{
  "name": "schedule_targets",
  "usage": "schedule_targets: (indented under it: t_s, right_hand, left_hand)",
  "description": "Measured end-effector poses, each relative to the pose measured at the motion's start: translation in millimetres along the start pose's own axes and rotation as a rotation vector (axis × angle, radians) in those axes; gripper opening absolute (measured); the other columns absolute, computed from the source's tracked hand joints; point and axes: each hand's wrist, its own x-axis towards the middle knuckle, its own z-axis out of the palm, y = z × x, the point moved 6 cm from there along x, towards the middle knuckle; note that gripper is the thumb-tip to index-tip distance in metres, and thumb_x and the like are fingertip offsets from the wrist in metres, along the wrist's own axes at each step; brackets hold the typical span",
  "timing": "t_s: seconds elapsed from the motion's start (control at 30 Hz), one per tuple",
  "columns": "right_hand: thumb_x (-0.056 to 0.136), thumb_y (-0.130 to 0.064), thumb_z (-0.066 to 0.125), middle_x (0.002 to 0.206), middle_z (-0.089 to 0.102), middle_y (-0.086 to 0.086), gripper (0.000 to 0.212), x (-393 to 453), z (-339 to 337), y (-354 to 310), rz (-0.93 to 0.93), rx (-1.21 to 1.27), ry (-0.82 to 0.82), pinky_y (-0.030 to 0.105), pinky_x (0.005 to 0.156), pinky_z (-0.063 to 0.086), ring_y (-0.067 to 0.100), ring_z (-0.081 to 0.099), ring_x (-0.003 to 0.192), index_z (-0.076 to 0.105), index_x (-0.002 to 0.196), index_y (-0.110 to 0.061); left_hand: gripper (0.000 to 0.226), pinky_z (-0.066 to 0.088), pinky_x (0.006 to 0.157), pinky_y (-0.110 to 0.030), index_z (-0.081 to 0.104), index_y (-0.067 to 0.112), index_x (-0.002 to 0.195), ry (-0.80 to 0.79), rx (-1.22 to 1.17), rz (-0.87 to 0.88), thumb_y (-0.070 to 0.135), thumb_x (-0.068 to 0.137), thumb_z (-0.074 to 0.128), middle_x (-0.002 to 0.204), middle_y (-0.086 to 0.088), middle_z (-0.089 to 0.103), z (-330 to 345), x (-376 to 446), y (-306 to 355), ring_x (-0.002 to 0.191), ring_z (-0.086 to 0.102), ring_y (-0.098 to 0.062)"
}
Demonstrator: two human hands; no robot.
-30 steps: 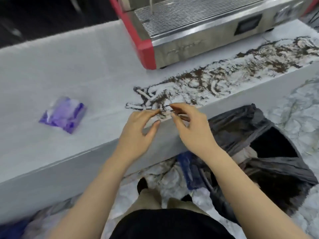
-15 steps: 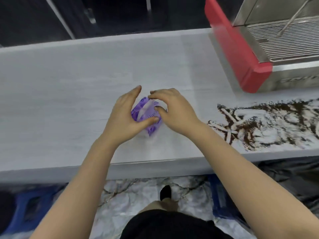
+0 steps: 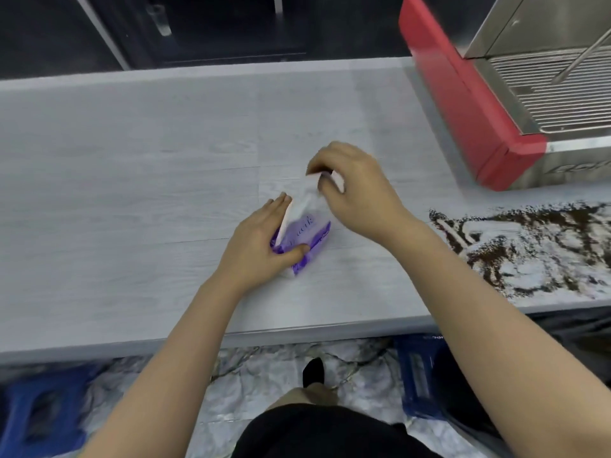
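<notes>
Bright even light, soft shadows, wide-angle bending, slight motion blur.

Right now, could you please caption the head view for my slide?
Left hand holds a purple tissue pack on the counter; right hand pinches a white tissue from it.

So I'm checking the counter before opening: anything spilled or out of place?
Yes: dark grounds lie smeared over the counter at the right, near the red machine. The left hand holds a tissue pack; the right hand pinches a tissue from it.
</notes>
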Motion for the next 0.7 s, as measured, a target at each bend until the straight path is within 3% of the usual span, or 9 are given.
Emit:
schedule_targets:
  t_s: [0.1, 0.17, 0.27, 0.37, 0.43, 0.5, 0.57, 0.63, 0.7]
  right_hand:
    - [0.086, -0.002, 0.051, 0.085, 0.061, 0.001, 0.012, 5, -38, 4, 0.094, 0.108, 0.179, 0.014, 0.071, 0.038, 0.009, 0.052, 0.079, 0.061, 0.088, -0.007]
    - [0.089, -0.006, 0.05, 0.084, 0.06, -0.003, 0.01, 5, -58, 9, 0.179, 0.163, 0.24, 0.014, 0.067, 0.037, 0.006, 0.052, 0.076, 0.06, 0.089, -0.007]
    - [0.088, -0.003, 0.05, 0.084, 0.063, -0.006, 0.014, -1, -74, 20, 0.277, 0.252, 0.244, 0.026, 0.065, 0.048, 0.01, 0.058, 0.077, 0.061, 0.091, -0.009]
    - [0.087, 0.002, 0.047, 0.084, 0.067, 0.001, 0.019, -10, -80, 23, 0.295, 0.307, 0.224, 0.039, 0.066, 0.055, 0.019, 0.064, 0.078, 0.062, 0.093, -0.009]
    - [0.09, 0.006, 0.045, 0.08, 0.066, 0.003, 0.02, -18, -79, 24, 0.302, 0.359, 0.187, 0.024, 0.057, 0.051, 0.006, 0.063, 0.067, 0.062, 0.095, -0.004]
    - [0.091, 0.009, 0.044, 0.072, 0.064, -0.001, 0.02, -25, -77, 27, 0.316, 0.416, 0.167, 0.01, 0.054, 0.044, -0.001, 0.059, 0.058, 0.061, 0.097, 0.002]
    - [0.091, 0.012, 0.044, 0.069, 0.065, -0.003, 0.02, -33, -78, 33, 0.33, 0.512, 0.167, 0.014, 0.058, 0.049, 0.003, 0.063, 0.062, 0.06, 0.1, 0.004]
    - [0.09, 0.013, 0.047, 0.082, 0.069, 0.009, 0.022, -41, -81, 41, 0.345, 0.581, 0.169, 0.025, 0.065, 0.057, 0.019, 0.069, 0.078, 0.061, 0.102, 0.002]
    - [0.089, 0.014, 0.048, 0.094, 0.068, 0.015, 0.023, -51, -86, 53, 0.366, 0.625, 0.192, 0.03, 0.068, 0.059, 0.023, 0.069, 0.088, 0.064, 0.098, 0.0]
  left_hand:
    - [0.085, 0.038, 0.114, -0.042, 0.034, 0.028, 0.152, -0.001, 0.054, -0.007, 0.061, 0.08, 0.064, 0.155, 0.002, 0.042, -10, 4, -9, 0.142, 0.039, -0.019]
    - [0.093, 0.029, 0.12, -0.04, 0.031, 0.023, 0.154, 0.007, 0.109, -0.032, 0.066, 0.076, 0.057, 0.16, 0.002, 0.033, -21, 8, -16, 0.147, 0.03, -0.017]
    - [0.116, 0.02, 0.122, -0.048, 0.026, 0.022, 0.155, -0.024, 0.16, -0.092, 0.084, 0.062, 0.053, 0.162, 0.003, 0.027, -41, 15, -19, 0.151, 0.019, -0.018]
    - [0.128, 0.01, 0.125, -0.044, 0.01, 0.033, 0.157, -0.041, -0.066, -0.148, 0.084, 0.054, 0.065, 0.165, 0.011, 0.014, -63, 14, 13, 0.153, 0.005, -0.008]
    - [0.118, 0.014, 0.123, -0.036, 0.006, 0.039, 0.156, -0.025, -0.29, -0.02, 0.072, 0.063, 0.071, 0.163, 0.021, 0.017, -73, 15, 59, 0.15, 0.011, 0.002]
    - [0.107, 0.02, 0.12, -0.031, 0.01, 0.036, 0.157, -0.049, -0.449, 0.123, 0.058, 0.073, 0.071, 0.16, 0.017, 0.027, -70, 20, 103, 0.147, 0.021, 0.004]
    - [0.094, 0.031, 0.117, -0.032, 0.019, 0.031, 0.157, -0.125, -0.593, 0.144, 0.043, 0.081, 0.074, 0.153, 0.011, 0.043, -52, 29, 128, 0.142, 0.035, 0.0]
    - [0.073, 0.045, 0.105, -0.026, 0.036, 0.025, 0.152, -0.18, -0.751, 0.057, 0.025, 0.088, 0.072, 0.132, 0.014, 0.063, -31, 38, 137, 0.127, 0.054, 0.0]
    - [0.052, 0.051, 0.096, -0.022, 0.053, 0.016, 0.141, -0.189, -0.878, -0.028, 0.009, 0.091, 0.065, 0.122, 0.009, 0.07, -12, 45, 137, 0.115, 0.063, -0.004]
